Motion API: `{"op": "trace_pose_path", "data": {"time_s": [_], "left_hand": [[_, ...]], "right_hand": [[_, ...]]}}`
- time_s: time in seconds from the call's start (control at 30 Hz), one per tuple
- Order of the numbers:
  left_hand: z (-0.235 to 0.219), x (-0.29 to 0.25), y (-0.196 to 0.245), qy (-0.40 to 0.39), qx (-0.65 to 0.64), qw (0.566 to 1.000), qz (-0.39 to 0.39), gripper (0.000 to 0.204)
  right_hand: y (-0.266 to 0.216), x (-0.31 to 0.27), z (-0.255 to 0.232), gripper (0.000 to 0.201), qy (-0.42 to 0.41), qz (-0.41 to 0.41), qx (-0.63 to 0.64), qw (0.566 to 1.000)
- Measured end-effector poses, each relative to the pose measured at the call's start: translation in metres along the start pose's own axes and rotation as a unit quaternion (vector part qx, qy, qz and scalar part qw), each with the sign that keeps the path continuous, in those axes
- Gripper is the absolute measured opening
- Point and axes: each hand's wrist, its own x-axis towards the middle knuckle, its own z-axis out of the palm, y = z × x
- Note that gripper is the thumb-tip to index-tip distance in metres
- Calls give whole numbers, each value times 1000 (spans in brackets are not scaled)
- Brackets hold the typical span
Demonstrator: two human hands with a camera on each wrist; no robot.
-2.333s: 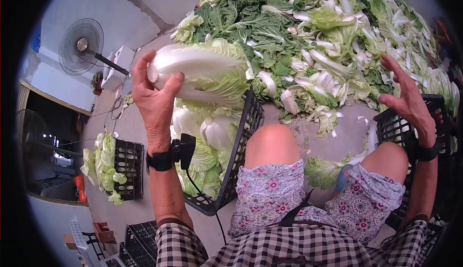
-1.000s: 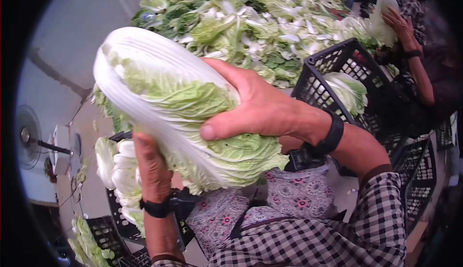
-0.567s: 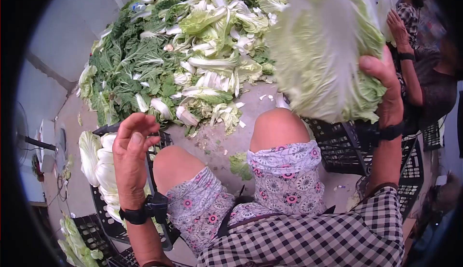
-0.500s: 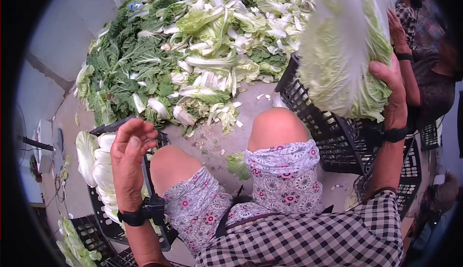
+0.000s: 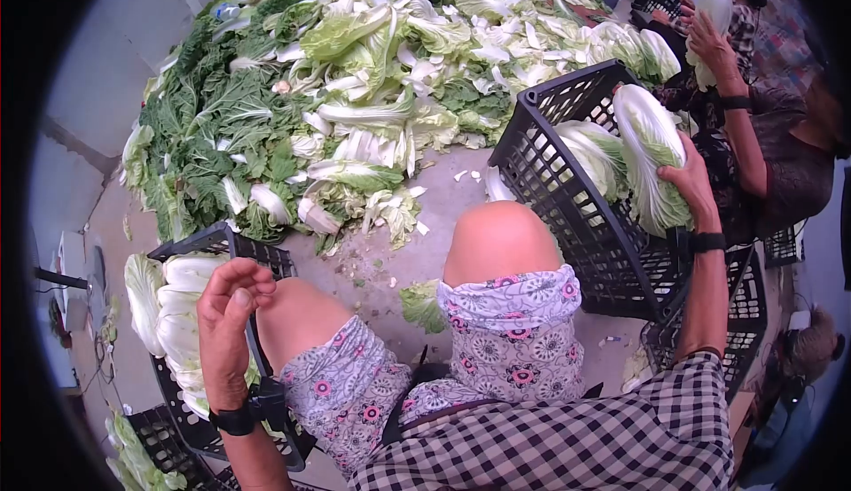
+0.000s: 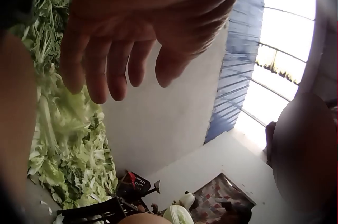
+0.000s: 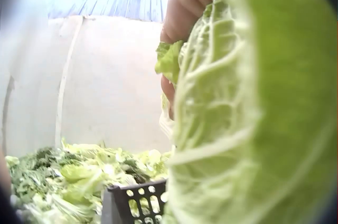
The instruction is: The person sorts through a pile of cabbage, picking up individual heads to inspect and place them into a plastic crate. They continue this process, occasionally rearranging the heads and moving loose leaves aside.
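Oblong white-green cabbage (image 5: 650, 154) grasped by R hand (image 5: 694, 183) at blk plastic lattice crate (image 5: 574, 212) (2nd cabbage (image 5: 592, 156) inside). L hand (image 5: 228, 314) held up, fingers released, loosely bent.

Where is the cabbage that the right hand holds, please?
In the head view, the held cabbage is on the right, at the black crate, beside another cabbage.

Pale wall (image 6: 153, 118) — blue ribbed sheeting (image 6: 237, 58) beside bright barred opening (image 6: 282, 36).
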Motion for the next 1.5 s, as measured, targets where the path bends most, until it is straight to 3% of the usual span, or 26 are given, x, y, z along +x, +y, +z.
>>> {"op": "trace_pose_path", "data": {"time_s": [0.13,0.17,0.27,0.33,0.4,0.5,0.67,0.73,0.83,1.0,1.07,1.13,1.37,1.5], "left_hand": [[-4,-2,3,-2,27,1000,-11,44],[-4,-2,4,3,33,999,-16,44],[-4,-3,5,7,39,999,-22,44],[-4,-5,6,5,44,999,-25,43],[-4,-7,7,-5,50,998,-25,42],[-5,-7,6,-6,53,998,-31,42],[-15,-6,3,5,70,997,-22,41],[-27,-8,3,21,90,996,-12,41],[-53,-17,2,67,130,989,-7,39],[-114,-41,-7,171,174,970,-27,33],[-138,-52,-9,194,190,962,-38,35],[-158,-63,-9,219,245,943,-55,36],[-218,-87,-46,257,325,908,-62,39],[-193,-73,-52,246,298,916,-107,45]], "right_hand": [[-4,22,23,80,6,18,-161,987],[-18,23,27,87,-26,63,-184,981],[60,47,64,97,-29,-135,-185,973],[65,48,74,90,-157,-26,-120,980],[67,45,79,84,-227,70,-82,968],[69,39,77,77,-220,59,-82,970],[62,38,69,64,-125,8,-54,991],[36,39,65,62,-111,-15,-20,993],[-48,14,68,51,-124,-49,45,990],[-140,-24,93,46,-218,-178,77,957],[-163,-38,105,50,-277,-170,109,939],[-179,-49,115,57,-313,-137,155,927],[-196,-55,126,66,-351,-156,164,909],[-198,-60,126,56,-380,-131,181,898]]}}
